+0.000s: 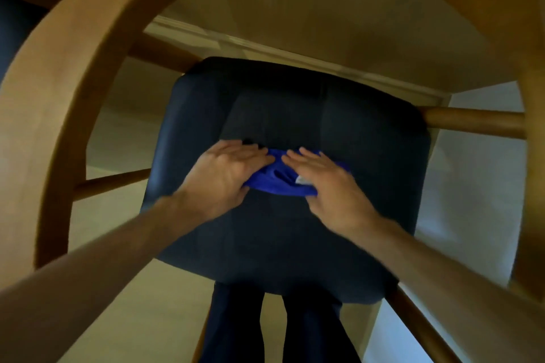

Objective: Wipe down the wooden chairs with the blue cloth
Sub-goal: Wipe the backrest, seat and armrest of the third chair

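A wooden chair with a curved back rail (73,74) fills the view, seen from above. Its dark blue padded seat (295,230) lies below me. The blue cloth (280,183) is bunched on the middle of the seat, a small white label showing on it. My left hand (224,171) lies on the cloth's left end, and its thumb side is hidden under the palm. My right hand (327,183) presses flat on the cloth's right end with fingers straight. Both forearms reach down through the chair's back.
A round wooden rung (474,121) runs out to the right of the seat and another rung (112,183) to the left. A pale wooden table top (339,23) lies beyond the seat. My dark trouser legs (280,333) stand on the light floor below.
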Demonstrator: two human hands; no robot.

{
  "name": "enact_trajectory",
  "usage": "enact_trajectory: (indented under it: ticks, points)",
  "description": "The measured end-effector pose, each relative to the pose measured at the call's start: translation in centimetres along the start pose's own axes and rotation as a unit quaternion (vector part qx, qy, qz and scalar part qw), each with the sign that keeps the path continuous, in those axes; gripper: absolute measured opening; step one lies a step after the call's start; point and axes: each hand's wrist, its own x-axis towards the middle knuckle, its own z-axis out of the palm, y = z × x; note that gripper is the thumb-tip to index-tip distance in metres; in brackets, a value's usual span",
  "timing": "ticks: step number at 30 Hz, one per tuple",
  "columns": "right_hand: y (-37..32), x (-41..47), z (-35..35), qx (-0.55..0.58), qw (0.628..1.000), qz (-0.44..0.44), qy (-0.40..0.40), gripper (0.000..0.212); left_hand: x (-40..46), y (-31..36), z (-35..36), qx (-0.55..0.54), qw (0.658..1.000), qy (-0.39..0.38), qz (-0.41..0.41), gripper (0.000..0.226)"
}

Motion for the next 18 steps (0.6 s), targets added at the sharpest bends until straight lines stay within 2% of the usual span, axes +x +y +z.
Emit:
enact_trajectory:
  ticks: [2,5,7,9,11,14,18]
  points:
    - [0.7,2.0,-3.2,0.016,0.999,0.001,0.042,0.076,3.2,-0.1,-1.5,0.000,1.000,-0.002,-0.009,0.067]
    - [3.2,6.2,-8.6,-0.028,0.987,0.030,0.158,0.074,10.7,0.2,-3.7,-0.015,0.996,0.048,-0.069,0.069]
    - [5.0,8.3,-11.0,-0.062,0.981,0.059,0.176,0.072,15.9,0.8,-4.2,0.008,0.994,0.045,-0.098,0.061]
    - [6.4,9.1,-11.3,-0.051,0.978,0.106,0.173,0.067,18.8,2.0,-3.7,0.038,0.993,0.007,-0.113,0.056]
    - [6.9,8.0,-9.4,-0.036,0.973,0.139,0.180,0.069,18.6,2.9,-2.3,0.046,0.993,0.005,-0.113,0.056]
    - [5.5,3.0,-5.0,-0.031,0.969,0.113,0.217,0.077,14.1,4.2,-0.2,-0.025,0.996,0.044,-0.078,0.061]
    - [3.5,-4.9,0.3,0.000,0.980,0.122,0.159,0.077,5.9,6.9,1.8,-0.042,0.999,-0.006,-0.023,0.067]
